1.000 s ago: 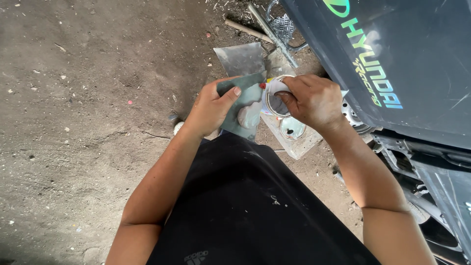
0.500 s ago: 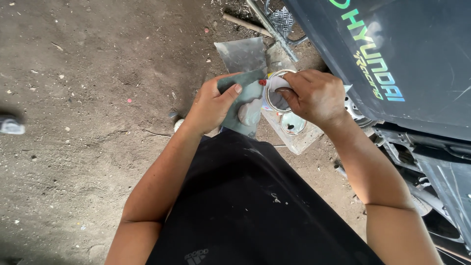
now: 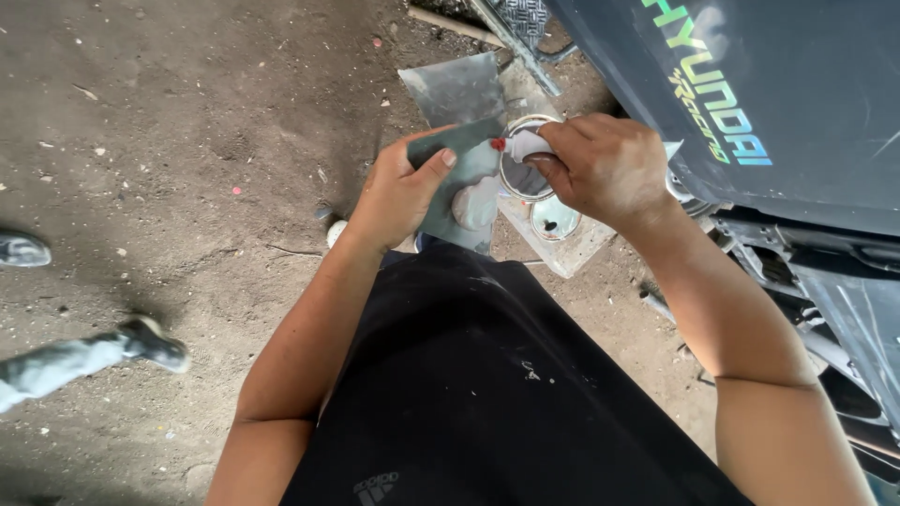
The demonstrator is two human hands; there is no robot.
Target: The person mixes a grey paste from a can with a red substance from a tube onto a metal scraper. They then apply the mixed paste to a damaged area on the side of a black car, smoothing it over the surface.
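Since half a second ago a foot (image 3: 141,339) has stepped onto the floor (image 3: 187,122) at the left, while both hands stayed put. The left hand (image 3: 398,197) pinches a metal plate (image 3: 464,183) carrying a putty blob (image 3: 475,204); the right hand (image 3: 605,169), fingers pressed together, pinches a white tube (image 3: 527,142) at the plate's upper right corner, over an open tin (image 3: 525,178). If the plate tips, the putty could slide off onto the dirt.

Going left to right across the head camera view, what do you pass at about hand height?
A shoe at the left edge → bare dirt floor → left hand holding a flat metal plate with a grey blob on it → round open tin → right hand → dark vehicle panel.
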